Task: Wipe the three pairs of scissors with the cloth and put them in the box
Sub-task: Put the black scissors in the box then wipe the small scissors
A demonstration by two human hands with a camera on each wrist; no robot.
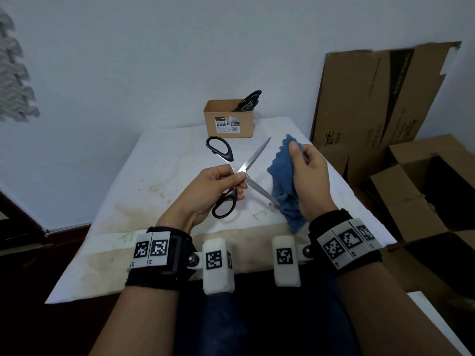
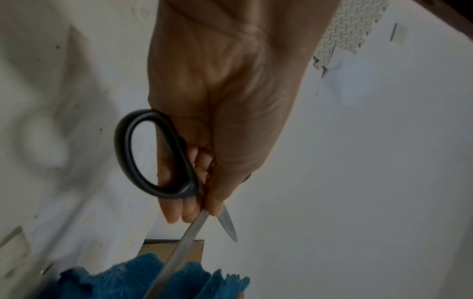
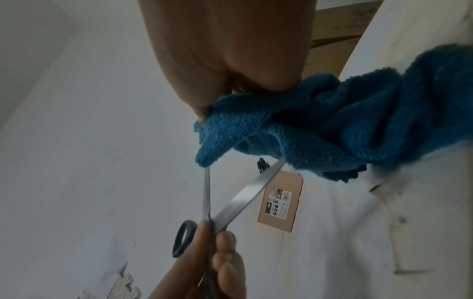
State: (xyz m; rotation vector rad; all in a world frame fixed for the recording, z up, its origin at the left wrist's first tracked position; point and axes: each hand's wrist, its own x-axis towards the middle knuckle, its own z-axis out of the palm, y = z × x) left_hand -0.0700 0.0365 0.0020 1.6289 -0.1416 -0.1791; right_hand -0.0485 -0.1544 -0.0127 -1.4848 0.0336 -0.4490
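My left hand [image 1: 218, 183] grips a pair of black-handled scissors [image 1: 253, 158] near the pivot, above the table, blades spread wide apart. One blade points toward the box, the other runs into the blue cloth [image 1: 282, 176]. My right hand [image 1: 305, 173] holds that cloth bunched around the lower blade's tip. In the left wrist view my fingers [image 2: 179, 210] wrap the scissors [image 2: 156, 153] by one handle loop, and the blade enters the cloth [image 2: 128, 279]. The right wrist view shows the cloth [image 3: 320, 129] over the blade of the scissors [image 3: 245, 196]. The tan box [image 1: 228, 119] at the table's far edge holds black-handled scissors [image 1: 248, 100].
The table [image 1: 154, 176] has a stained white cover. Flattened cardboard [image 1: 372, 98] leans on the wall at the right, and open cardboard boxes [image 1: 424, 188] stand beside the table on the right. A white wall rises behind the box.
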